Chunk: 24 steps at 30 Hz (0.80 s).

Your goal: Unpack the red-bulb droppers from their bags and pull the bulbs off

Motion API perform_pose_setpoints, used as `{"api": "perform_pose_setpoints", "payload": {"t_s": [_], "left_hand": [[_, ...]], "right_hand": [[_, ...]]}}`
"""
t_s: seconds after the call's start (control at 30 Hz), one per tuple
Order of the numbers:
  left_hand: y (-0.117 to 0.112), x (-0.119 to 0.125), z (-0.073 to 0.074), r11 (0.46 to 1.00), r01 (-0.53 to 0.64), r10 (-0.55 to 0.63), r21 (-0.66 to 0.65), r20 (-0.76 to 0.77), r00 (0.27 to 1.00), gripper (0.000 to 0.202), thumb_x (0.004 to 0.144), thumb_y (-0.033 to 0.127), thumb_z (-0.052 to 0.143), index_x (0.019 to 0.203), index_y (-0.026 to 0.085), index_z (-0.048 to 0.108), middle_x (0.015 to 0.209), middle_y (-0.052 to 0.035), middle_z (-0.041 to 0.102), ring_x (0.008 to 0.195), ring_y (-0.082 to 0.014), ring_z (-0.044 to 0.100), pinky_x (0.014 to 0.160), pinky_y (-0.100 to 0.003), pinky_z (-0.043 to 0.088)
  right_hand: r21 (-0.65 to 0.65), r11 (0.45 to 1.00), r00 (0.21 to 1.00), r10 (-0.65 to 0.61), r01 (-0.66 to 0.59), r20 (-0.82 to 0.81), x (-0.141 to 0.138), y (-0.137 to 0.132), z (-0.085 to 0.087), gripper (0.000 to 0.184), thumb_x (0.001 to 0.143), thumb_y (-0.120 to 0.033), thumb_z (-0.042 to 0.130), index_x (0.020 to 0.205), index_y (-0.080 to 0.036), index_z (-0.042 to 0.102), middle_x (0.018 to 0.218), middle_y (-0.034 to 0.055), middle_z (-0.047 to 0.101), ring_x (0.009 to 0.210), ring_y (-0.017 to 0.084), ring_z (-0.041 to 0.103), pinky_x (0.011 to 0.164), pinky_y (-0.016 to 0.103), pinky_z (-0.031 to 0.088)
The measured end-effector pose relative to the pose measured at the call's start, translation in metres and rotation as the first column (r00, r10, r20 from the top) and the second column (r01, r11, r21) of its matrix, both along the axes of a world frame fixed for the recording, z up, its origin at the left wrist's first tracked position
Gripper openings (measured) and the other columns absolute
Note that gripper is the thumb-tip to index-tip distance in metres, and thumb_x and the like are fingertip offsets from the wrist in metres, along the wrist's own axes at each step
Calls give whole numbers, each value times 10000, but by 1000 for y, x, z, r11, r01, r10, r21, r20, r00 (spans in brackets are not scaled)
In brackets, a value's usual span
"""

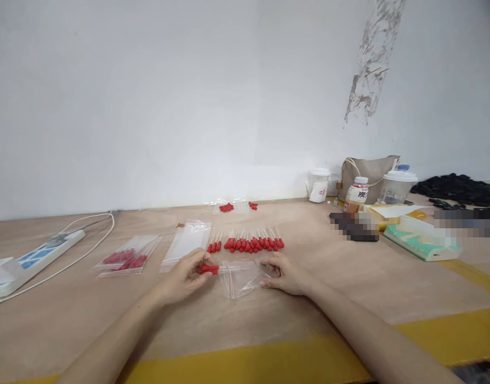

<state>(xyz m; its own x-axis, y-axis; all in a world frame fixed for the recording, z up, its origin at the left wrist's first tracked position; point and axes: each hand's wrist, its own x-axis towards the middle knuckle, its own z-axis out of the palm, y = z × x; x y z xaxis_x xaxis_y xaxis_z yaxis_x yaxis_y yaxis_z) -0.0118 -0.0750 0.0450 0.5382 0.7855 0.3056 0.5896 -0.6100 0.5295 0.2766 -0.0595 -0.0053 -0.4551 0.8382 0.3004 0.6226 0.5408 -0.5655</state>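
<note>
My left hand [188, 276] pinches the red bulbs of a few droppers [210, 269] whose clear stems lie inside a small clear zip bag [242, 278] on the table. My right hand [285, 273] grips the bag's far right side, fingers curled on the plastic. Just beyond the bag lies a row of several red-bulbed droppers [251, 242]. To the left sit a stack of empty clear bags [188, 242] and filled bags of droppers [127, 258].
A white power strip [40, 253] with its cable lies at far left. More red pieces [226, 207] sit near the wall. At right stand a cup [319, 185], a bottle [356, 195], a beige bag [369, 173], a plastic jar [397, 186], books [421, 240] and black items [459, 186].
</note>
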Motion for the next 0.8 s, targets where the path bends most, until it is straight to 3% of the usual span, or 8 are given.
{"api": "perform_pose_setpoints", "payload": {"t_s": [0.13, 0.27, 0.33, 0.4, 0.47, 0.53, 0.67, 0.8], "left_hand": [[7, -29, 18, 995, -93, 96, -23, 157, 983, 161, 764, 312, 510, 821, 171, 563, 820, -44, 602, 751, -152, 590, 693, -281, 486], [5, -54, 38, 957, -288, 266, 45, 273, 925, 250, 710, 385, 578, 873, 196, 590, 857, -40, 665, 805, -192, 621, 743, -323, 512], [7, -57, 44, 890, -416, 345, 185, 323, 881, 259, 705, 389, 581, 885, 203, 598, 870, -30, 670, 814, -192, 626, 786, -335, 507], [16, -52, 44, 790, -488, 380, 372, 327, 865, 232, 739, 359, 547, 907, 209, 598, 906, -23, 660, 821, -175, 623, 828, -333, 489], [30, -41, 37, 720, -435, 366, 541, 237, 900, 206, 785, 310, 485, 930, 214, 596, 966, -22, 640, 856, -162, 609, 861, -326, 465], [47, -26, 26, 710, -306, 324, 634, 91, 942, 210, 813, 258, 430, 943, 207, 588, 988, -34, 632, 909, -167, 589, 879, -323, 446], [71, 3, 7, 817, -86, 277, 571, -256, 926, 299, 821, 92, 333, 1016, 167, 546, 1130, -87, 560, 1043, -203, 522, 909, -353, 401], [79, 23, -2, 873, -7, 224, 487, -389, 894, 314, 789, 37, 329, 976, 143, 557, 1086, -120, 572, 992, -242, 540, 837, -372, 431]], "right_hand": [[-22, 1000, 1000, -5, 4, -13, 0, -1, 0, 517, 611, -471, 663, 1030, -174, 602, 781, 20, 497, 662, 126, 461, 624, 256, 390], [-15, 1000, 1000, 4, -4, -18, 0, 0, -3, 481, 625, -461, 655, 1016, -184, 606, 780, 17, 494, 667, 126, 462, 623, 252, 386], [-15, 1000, 1000, 2, -2, -20, 0, 1, -4, 469, 626, -460, 656, 1003, -186, 609, 777, 16, 492, 666, 124, 460, 621, 249, 385], [-17, 1000, 1000, 0, 0, -22, 0, 1, -4, 464, 626, -457, 657, 1000, -187, 609, 775, 14, 494, 666, 123, 461, 624, 248, 385], [-19, 1000, 1000, 3, -3, -24, 0, 1, -3, 459, 629, -452, 657, 1001, -187, 608, 775, 13, 497, 667, 121, 463, 628, 247, 388], [-18, 1000, 1000, 6, -6, -22, 0, 0, -2, 456, 631, -447, 657, 1003, -187, 607, 780, 14, 498, 671, 121, 466, 631, 247, 391], [-11, 1000, 1000, 2, -3, -25, -1, -1, 0, 456, 624, -440, 665, 997, -183, 608, 783, 18, 497, 684, 128, 470, 633, 250, 399], [-5, 1000, 1000, -4, 4, -18, -1, -3, 1, 437, 632, -433, 663, 991, -189, 611, 795, 25, 504, 687, 131, 465, 637, 255, 403]]}}
